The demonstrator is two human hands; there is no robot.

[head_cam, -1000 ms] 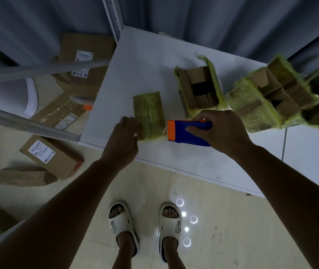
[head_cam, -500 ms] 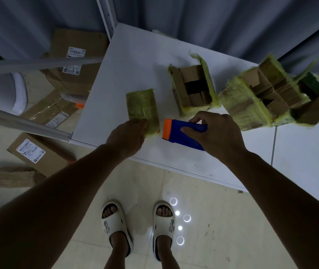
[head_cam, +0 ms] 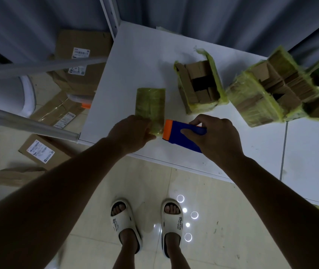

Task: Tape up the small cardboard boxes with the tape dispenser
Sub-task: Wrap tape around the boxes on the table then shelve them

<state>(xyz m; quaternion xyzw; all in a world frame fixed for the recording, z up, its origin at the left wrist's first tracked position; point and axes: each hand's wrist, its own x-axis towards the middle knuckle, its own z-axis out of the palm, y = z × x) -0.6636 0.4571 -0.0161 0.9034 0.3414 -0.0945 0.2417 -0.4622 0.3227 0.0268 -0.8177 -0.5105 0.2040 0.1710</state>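
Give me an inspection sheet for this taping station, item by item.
Surface: white table, near left part in use.
Job's things: small box wrapped in yellowish tape, lying flat; blue and orange tape dispenser at its near right corner.
Clutter: open-topped carton and larger opened bundle, both tape-wrapped.
Grippers: left hand holds the box's near end; right hand grips the dispenser.
Cables: nothing seen.
Surroundings: labelled parcels on the tiled floor to the left, grey curtain behind.
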